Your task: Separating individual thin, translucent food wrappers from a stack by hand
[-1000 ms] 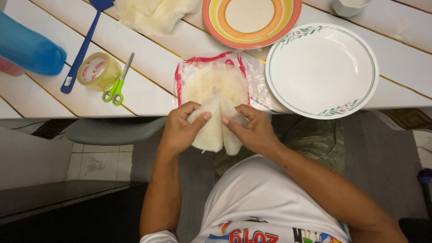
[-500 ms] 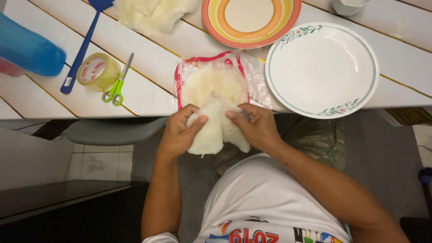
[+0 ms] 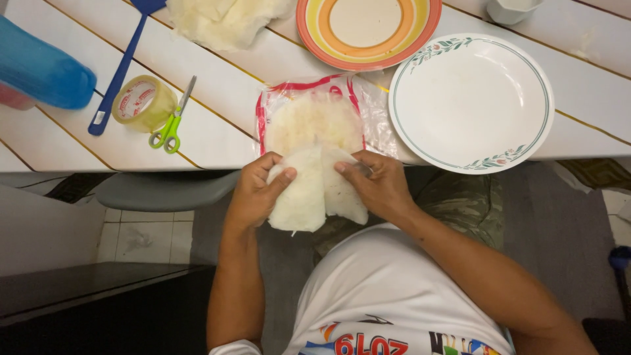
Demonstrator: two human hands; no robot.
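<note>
Thin white round wrappers (image 3: 309, 197) hang below the table's front edge, held between both hands. My left hand (image 3: 253, 194) pinches the left sheet, and my right hand (image 3: 378, 187) pinches the right sheet, so the two sheets spread slightly apart at the bottom. Just above them a clear plastic bag with red trim (image 3: 312, 115) lies on the white table, holding a stack of the same wrappers.
An empty white plate with a floral rim (image 3: 470, 102) sits right of the bag, an orange-striped plate (image 3: 365, 29) behind it. Green-handled scissors (image 3: 169, 125), a tape roll (image 3: 141, 102), a blue spatula (image 3: 121, 69), a blue object (image 3: 39, 69) and a pale wrapper heap (image 3: 223, 20) lie left.
The wrappers were folded together between my hands a second ago. Now they are lower and fanned into two sheets, with my hands pulled slightly apart.
</note>
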